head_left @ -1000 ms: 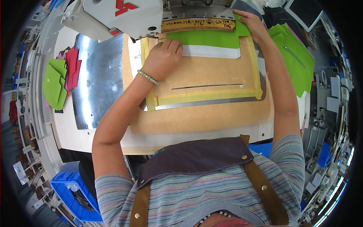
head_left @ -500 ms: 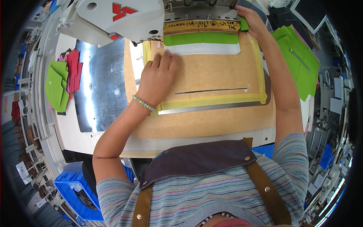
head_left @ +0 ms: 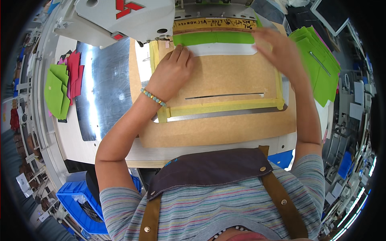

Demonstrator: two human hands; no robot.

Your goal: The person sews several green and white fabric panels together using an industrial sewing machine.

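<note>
A brown board template (head_left: pixel 225 76) edged with yellow tape lies on the sewing machine table, a thin slot cut across it. A green fabric strip (head_left: pixel 213 38) and a white strip (head_left: pixel 221 49) lie along its far edge. My left hand (head_left: pixel 171 72) rests flat on the template's left part, fingertips touching the white strip's left end. Blurred, my right hand (head_left: pixel 277 50) presses at the right end of both strips, fingers spread. Neither hand grips anything.
A white sewing machine head (head_left: pixel 120 20) overhangs the far left of the template. A metal plate (head_left: pixel 98 88) lies to the left, with green and red fabric pieces (head_left: pixel 60 86) beyond. A green fabric stack (head_left: pixel 317 60) sits at right. Blue crate (head_left: pixel 78 201) below left.
The template has slid toward me out from under the machine. My left hand shifted up to the white strip's end, and my right hand came down from the far corner onto the strips.
</note>
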